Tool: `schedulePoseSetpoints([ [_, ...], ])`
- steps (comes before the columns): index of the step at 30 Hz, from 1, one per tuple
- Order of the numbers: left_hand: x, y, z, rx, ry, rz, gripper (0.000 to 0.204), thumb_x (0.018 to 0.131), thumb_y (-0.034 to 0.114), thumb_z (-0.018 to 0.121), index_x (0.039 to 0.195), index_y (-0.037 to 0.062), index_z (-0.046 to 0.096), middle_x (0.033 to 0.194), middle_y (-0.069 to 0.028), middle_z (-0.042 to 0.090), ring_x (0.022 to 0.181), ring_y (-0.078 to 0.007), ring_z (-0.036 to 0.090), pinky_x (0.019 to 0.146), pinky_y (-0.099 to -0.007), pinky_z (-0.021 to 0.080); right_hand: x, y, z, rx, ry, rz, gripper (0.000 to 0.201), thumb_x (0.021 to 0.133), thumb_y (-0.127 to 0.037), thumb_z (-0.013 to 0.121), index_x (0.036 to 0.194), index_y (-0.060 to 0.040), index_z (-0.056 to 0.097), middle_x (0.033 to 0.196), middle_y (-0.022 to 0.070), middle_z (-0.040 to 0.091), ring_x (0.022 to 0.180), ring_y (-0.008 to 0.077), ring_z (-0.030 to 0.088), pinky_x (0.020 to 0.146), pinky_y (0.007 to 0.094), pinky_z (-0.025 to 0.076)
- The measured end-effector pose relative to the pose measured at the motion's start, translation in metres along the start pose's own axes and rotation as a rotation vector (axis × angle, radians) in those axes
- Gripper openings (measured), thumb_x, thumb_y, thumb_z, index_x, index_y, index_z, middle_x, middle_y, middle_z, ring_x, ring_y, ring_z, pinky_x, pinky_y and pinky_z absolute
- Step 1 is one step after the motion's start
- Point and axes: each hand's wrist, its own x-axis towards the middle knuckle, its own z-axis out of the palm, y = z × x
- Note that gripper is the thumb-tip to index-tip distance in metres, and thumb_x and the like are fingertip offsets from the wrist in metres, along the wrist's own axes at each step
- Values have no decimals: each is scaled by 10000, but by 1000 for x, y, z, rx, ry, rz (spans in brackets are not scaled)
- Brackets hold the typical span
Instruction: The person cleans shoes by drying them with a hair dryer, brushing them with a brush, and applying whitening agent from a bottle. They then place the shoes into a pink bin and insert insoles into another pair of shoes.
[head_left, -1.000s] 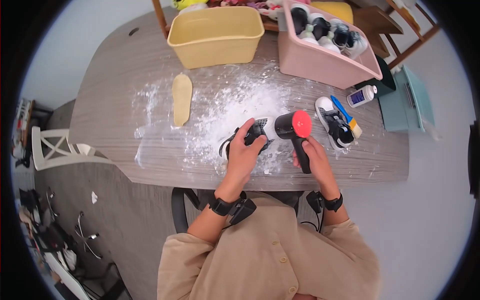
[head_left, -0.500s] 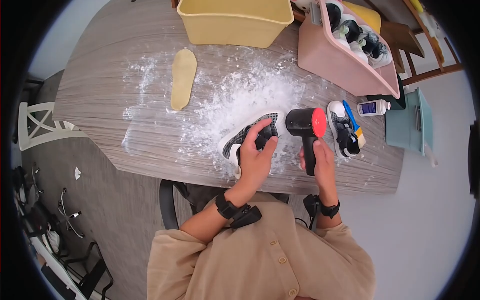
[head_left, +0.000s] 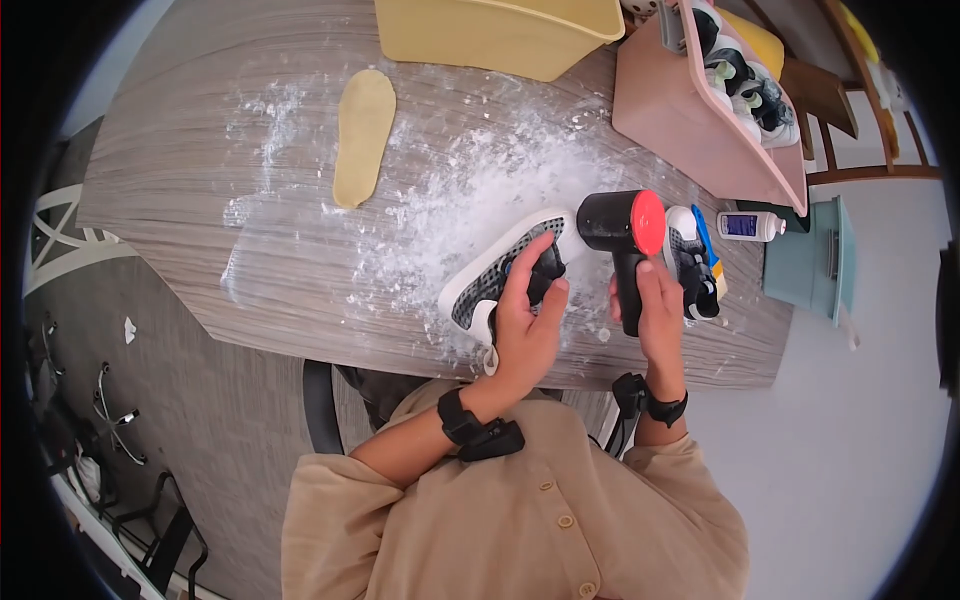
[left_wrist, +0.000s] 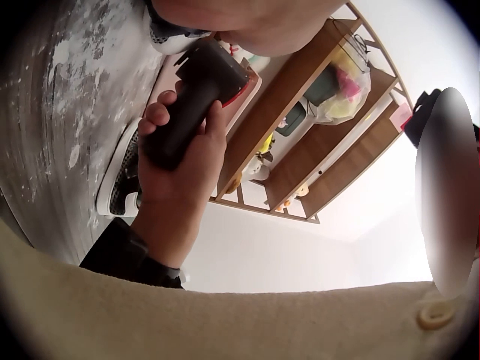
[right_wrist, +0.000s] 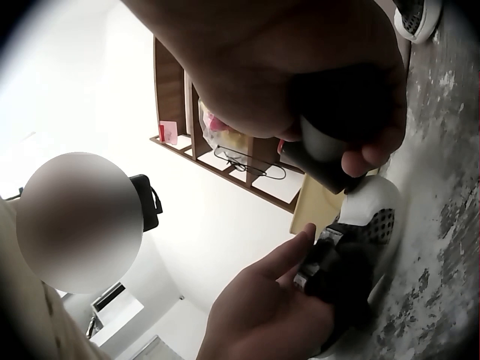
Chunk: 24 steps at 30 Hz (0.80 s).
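In the head view my left hand (head_left: 525, 325) holds a black, white and grey mesh sneaker (head_left: 485, 275) over the powdered table. Its thumb and index finger spread across the shoe's opening. My right hand (head_left: 660, 305) grips the handle of a black pistol-shaped device (head_left: 606, 222) with a round red end, which faces right. Its barrel points at the sneaker's white toe, close beside it. From the left wrist view, the right hand's fingers wrap round the device's dark handle (left_wrist: 184, 116). The right wrist view has the sneaker's toe (right_wrist: 371, 199) just below the barrel.
White powder (head_left: 520, 165) covers the middle of the table. A beige insole (head_left: 363, 140) lies left. A second sneaker (head_left: 697, 280) with a blue-handled brush (head_left: 704, 235) and a white bottle (head_left: 750, 226) are right. Behind stand a yellow bin (head_left: 490, 40) and a pink bin (head_left: 690, 130) of shoes.
The head view has shifted, so the bins and insole sit higher in it. Sneaker and device have come nearer the body over the table; more of the sneaker's mesh side shows.
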Motion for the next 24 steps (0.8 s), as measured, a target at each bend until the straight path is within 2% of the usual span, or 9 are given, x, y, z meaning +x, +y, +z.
schedulePoseSetpoints([
  [4,2,-3,-3,30,-12,-3,485,929,-2,521,1393,28,382,1053,7,532,814,-16,447,679,-161,378,5,-9,1,-79,-14,3,367,1011,-306,413,1068,24,563,706,59,585,518,92,525,490,242,416],
  [12,2,0,-3,-22,-15,-34,503,926,-4,521,1405,27,369,1055,4,536,823,-18,453,700,-161,385,2,-27,4,-196,5,36,365,1000,-288,426,1102,27,579,644,43,558,506,81,511,485,239,399],
  [16,3,0,-4,-34,-27,-23,499,926,-3,520,1402,23,372,1090,-9,542,881,-34,478,759,-174,401,5,-29,0,-245,-19,36,356,994,-285,429,1072,25,585,648,42,561,498,86,517,479,245,394],
  [19,8,5,-2,-46,12,-67,493,911,25,546,1382,26,401,1041,-5,547,823,-48,475,741,-190,414,16,-33,-4,-308,-61,26,371,991,-313,429,1013,21,590,656,46,568,483,98,526,468,252,390],
  [22,23,25,-1,-264,110,-243,458,967,179,517,1379,21,395,1064,-25,559,867,-91,536,777,-231,449,33,-40,-5,-327,-155,49,381,991,-324,431,995,23,588,650,44,564,480,101,527,465,255,394],
  [23,30,26,-4,-303,124,-233,476,984,288,481,1360,6,406,1105,-58,557,936,-129,564,831,-262,463,41,-41,-5,-364,-191,39,407,989,-345,427,980,29,586,647,48,560,466,111,531,447,263,402],
  [24,34,33,-6,-356,123,-300,498,988,314,462,1369,3,385,1152,-87,542,994,-158,557,884,-293,447,48,-42,-5,-381,-214,68,415,989,-350,424,974,32,585,646,51,561,461,114,531,440,265,404],
])
